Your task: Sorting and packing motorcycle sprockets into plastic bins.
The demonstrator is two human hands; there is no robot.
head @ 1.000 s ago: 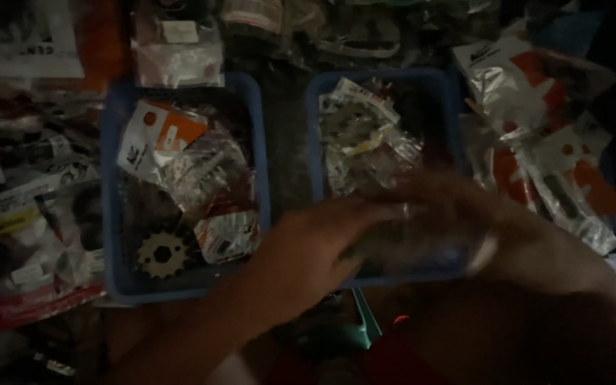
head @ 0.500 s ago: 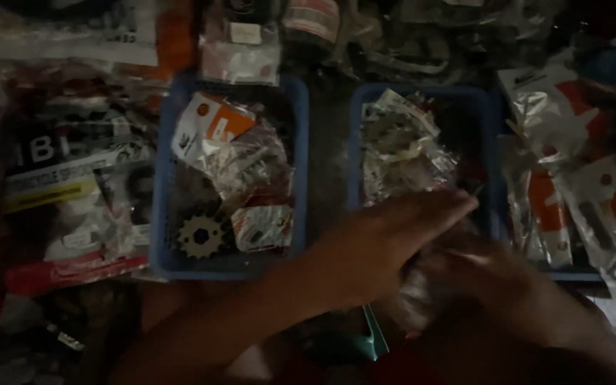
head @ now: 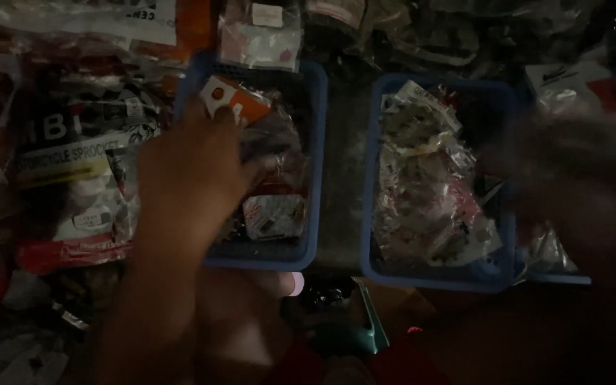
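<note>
Packets of small parts in clear plastic fill the left blue basket (head: 315,164), and the left hand (head: 187,175) now lies over that basket's near-left corner, where half a second ago both hands were bunched together low down between the two baskets. Its fingers (head: 212,117) point away from the person, spread flat and loosely over the packets; whether they grip anything underneath I cannot tell. Just past the fingertips sits an orange-and-white packet (head: 233,100), touching or nearly so. The forearm runs down and back toward the body, covering the basket's front-left edge.

The right hand (head: 572,178) has swung out to the far side, a blur over the right rim of the right blue basket (head: 372,178), too smeared to tell how its fingers are set. That basket holds a heap of clear bags of parts (head: 429,185).

Between the two baskets runs a narrow bare strip. Left of the fingers lies a large printed bag (head: 80,164), close against the basket wall, with more bagged stock crowding the far edges. A teal tool (head: 368,321) lies near the front, below the gap.
</note>
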